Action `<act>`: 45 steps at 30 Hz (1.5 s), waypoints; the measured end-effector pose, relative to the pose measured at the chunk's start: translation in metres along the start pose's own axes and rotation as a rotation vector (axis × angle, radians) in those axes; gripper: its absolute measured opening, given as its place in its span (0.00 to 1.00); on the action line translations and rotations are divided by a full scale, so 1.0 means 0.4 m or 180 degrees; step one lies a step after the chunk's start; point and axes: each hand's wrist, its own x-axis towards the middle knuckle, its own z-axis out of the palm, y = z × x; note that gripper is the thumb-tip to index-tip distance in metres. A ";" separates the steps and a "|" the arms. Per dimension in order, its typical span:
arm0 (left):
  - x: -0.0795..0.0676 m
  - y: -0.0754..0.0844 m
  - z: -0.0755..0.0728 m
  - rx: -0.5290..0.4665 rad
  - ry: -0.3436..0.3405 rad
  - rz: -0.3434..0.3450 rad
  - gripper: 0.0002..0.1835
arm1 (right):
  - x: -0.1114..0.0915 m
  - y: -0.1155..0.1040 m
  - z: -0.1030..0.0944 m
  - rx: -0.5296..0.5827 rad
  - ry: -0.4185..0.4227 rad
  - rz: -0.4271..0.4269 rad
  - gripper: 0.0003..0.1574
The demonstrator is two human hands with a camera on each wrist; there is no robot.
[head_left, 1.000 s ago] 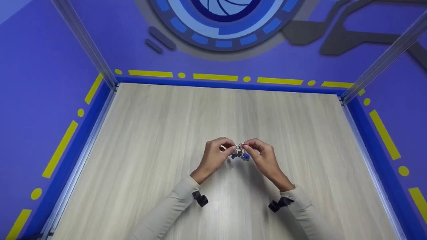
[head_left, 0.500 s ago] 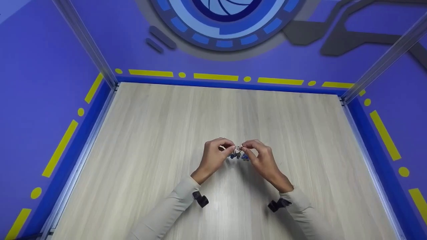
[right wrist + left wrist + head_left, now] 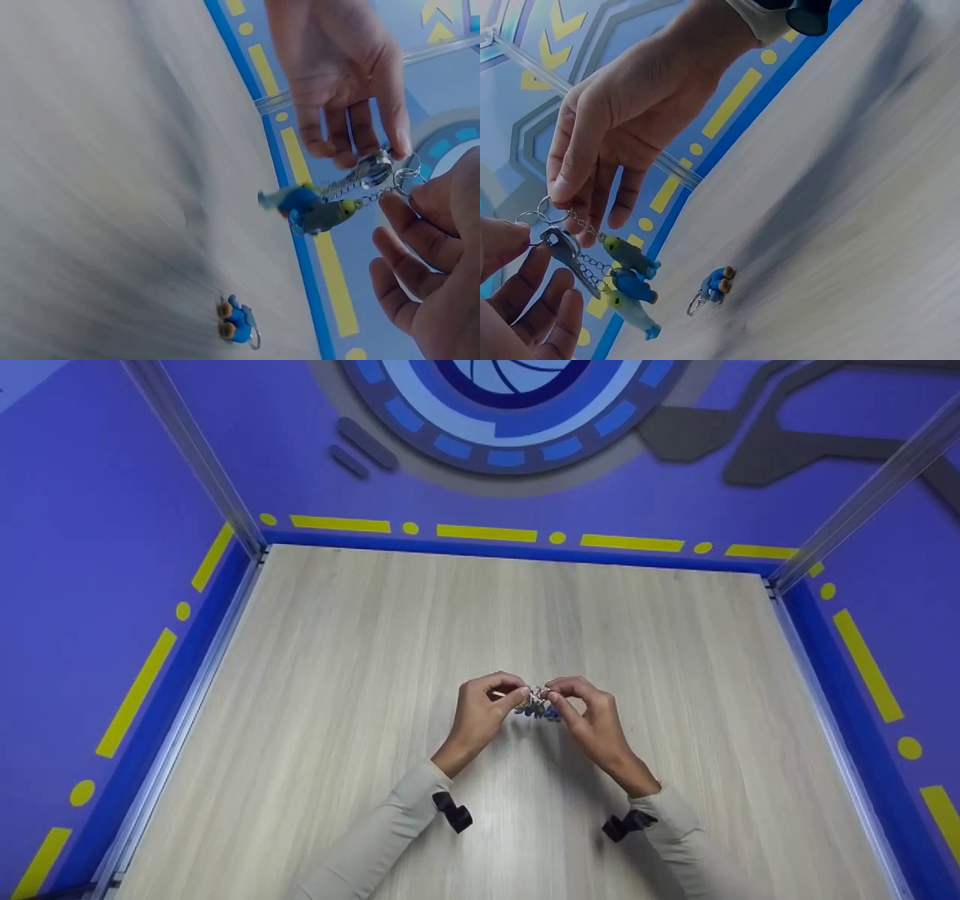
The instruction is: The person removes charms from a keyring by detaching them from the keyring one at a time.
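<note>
The left hand (image 3: pixel 481 716) and right hand (image 3: pixel 598 718) pinch a cluster of metal rings (image 3: pixel 406 177) between them. Three small figures (image 3: pixel 634 287) hang by chains (image 3: pixel 592 262) below. A blue figure (image 3: pixel 715 286) lies on the tabletop (image 3: pixel 375 660) beneath the hands.

You have two hands here, one left hand (image 3: pixel 484 711) and one right hand (image 3: pixel 598 716), and two black wrist cameras (image 3: pixel 453 811). Between them you can count at least two metal rings (image 3: pixel 539 214) and one grey metal piece (image 3: pixel 565 249). Of figurines you have four: three hanging figurines (image 3: pixel 634 286) and one lone figurine (image 3: pixel 716 286), with one small ring (image 3: pixel 694 306), on one table (image 3: pixel 420 622).
</note>
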 end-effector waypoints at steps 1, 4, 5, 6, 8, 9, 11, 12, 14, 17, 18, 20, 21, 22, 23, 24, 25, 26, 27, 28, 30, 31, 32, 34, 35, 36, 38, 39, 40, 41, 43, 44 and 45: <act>-0.001 0.000 0.000 0.0015 -0.0018 -0.0024 0.03 | -0.001 -0.002 0.000 0.0047 -0.0007 0.0053 0.06; -0.001 0.001 -0.003 0.0134 -0.0093 -0.0038 0.03 | -0.001 -0.008 -0.001 0.0137 -0.0014 0.0157 0.05; -0.001 0.003 -0.003 0.0178 -0.0118 -0.0022 0.03 | 0.000 -0.009 -0.001 0.0159 -0.0010 0.0172 0.05; 0.000 0.005 -0.004 0.0233 -0.0147 0.0006 0.03 | 0.000 -0.010 -0.001 0.0159 -0.0004 0.0180 0.05; 0.002 0.006 -0.005 0.0348 -0.0193 0.0066 0.03 | 0.000 -0.011 -0.002 0.0150 0.0010 0.0186 0.04; 0.003 0.007 -0.005 0.0396 -0.0209 0.0095 0.03 | 0.000 -0.011 -0.002 0.0132 0.0012 0.0179 0.04; 0.005 0.008 -0.004 0.0467 -0.0218 0.0159 0.02 | 0.000 -0.009 -0.002 0.0090 0.0019 0.0143 0.04; 0.005 0.008 -0.003 0.0494 -0.0221 0.0193 0.01 | 0.000 -0.009 -0.002 0.0057 0.0014 0.0111 0.04; 0.007 0.009 -0.001 0.0559 -0.0225 0.0268 0.01 | 0.001 -0.008 -0.003 -0.0026 -0.0009 0.0023 0.05; 0.008 0.014 0.001 0.0684 -0.0259 0.0391 0.04 | 0.002 -0.003 -0.004 -0.0186 -0.0080 -0.0145 0.06; 0.008 0.015 0.002 0.0734 -0.0282 0.0433 0.04 | 0.002 -0.001 -0.005 -0.0245 -0.0107 -0.0198 0.05; 0.008 0.017 0.002 0.0846 -0.0336 0.0504 0.04 | 0.002 0.004 -0.006 -0.0360 -0.0155 -0.0302 0.05; 0.008 0.016 0.002 0.0892 -0.0367 0.0530 0.04 | 0.002 0.006 -0.006 -0.0403 -0.0174 -0.0345 0.05; 0.008 0.017 0.002 0.0943 -0.0400 0.0547 0.04 | 0.002 0.008 -0.006 -0.0443 -0.0188 -0.0386 0.06; 0.008 0.017 0.002 0.0985 -0.0433 0.0562 0.03 | 0.002 0.008 -0.007 -0.0475 -0.0205 -0.0418 0.06; 0.009 0.017 0.001 0.1016 -0.0470 0.0569 0.02 | 0.003 0.008 -0.007 -0.0492 -0.0218 -0.0444 0.06; 0.009 0.018 0.000 0.1054 -0.0507 0.0571 0.01 | 0.003 0.008 -0.008 -0.0505 -0.0229 -0.0472 0.07; 0.010 0.018 0.000 0.1083 -0.0536 0.0575 0.01 | 0.003 0.008 -0.009 -0.0519 -0.0247 -0.0498 0.07; 0.010 0.018 -0.001 0.1108 -0.0556 0.0579 0.01 | 0.004 0.007 -0.010 -0.0530 -0.0264 -0.0517 0.08; 0.010 0.019 -0.001 0.1120 -0.0573 0.0590 0.02 | 0.004 0.007 -0.010 -0.0532 -0.0278 -0.0534 0.08; 0.011 0.018 -0.003 0.1117 -0.0588 0.0611 0.02 | 0.004 0.007 -0.011 -0.0531 -0.0301 -0.0553 0.08; 0.011 0.017 -0.003 0.1106 -0.0584 0.0610 0.02 | 0.004 0.008 -0.012 -0.0523 -0.0313 -0.0558 0.08; 0.011 0.017 -0.003 0.1073 -0.0573 0.0593 0.02 | 0.004 0.009 -0.013 -0.0514 -0.0328 -0.0566 0.08; 0.011 0.017 -0.004 0.0994 -0.0548 0.0545 0.03 | 0.003 0.012 -0.013 -0.0482 -0.0342 -0.0576 0.07; 0.011 0.017 -0.004 0.0950 -0.0531 0.0517 0.03 | 0.003 0.014 -0.013 -0.0468 -0.0346 -0.0581 0.07; 0.011 0.016 -0.003 0.0903 -0.0509 0.0488 0.03 | 0.002 0.015 -0.014 -0.0452 -0.0351 -0.0578 0.07; 0.010 0.018 -0.004 0.0803 -0.0460 0.0450 0.03 | 0.002 0.018 -0.015 -0.0414 -0.0352 -0.0575 0.07; 0.010 0.018 -0.004 0.0755 -0.0427 0.0452 0.03 | 0.002 0.019 -0.015 -0.0396 -0.0346 -0.0558 0.07; 0.010 0.018 -0.005 0.0711 -0.0400 0.0453 0.03 | 0.002 0.019 -0.016 -0.0375 -0.0339 -0.0535 0.07; 0.010 0.018 -0.005 0.0669 -0.0378 0.0457 0.03 | 0.002 0.019 -0.017 -0.0349 -0.0330 -0.0507 0.07; 0.009 0.018 -0.008 0.0600 -0.0353 0.0458 0.03 | 0.002 0.018 -0.019 -0.0296 -0.0310 -0.0447 0.07; 0.009 0.018 -0.009 0.0560 -0.0349 0.0453 0.04 | 0.002 0.017 -0.020 -0.0267 -0.0298 -0.0412 0.07; 0.009 0.018 -0.011 0.0523 -0.0350 0.0436 0.04 | 0.002 0.015 -0.020 -0.0236 -0.0285 -0.0376 0.07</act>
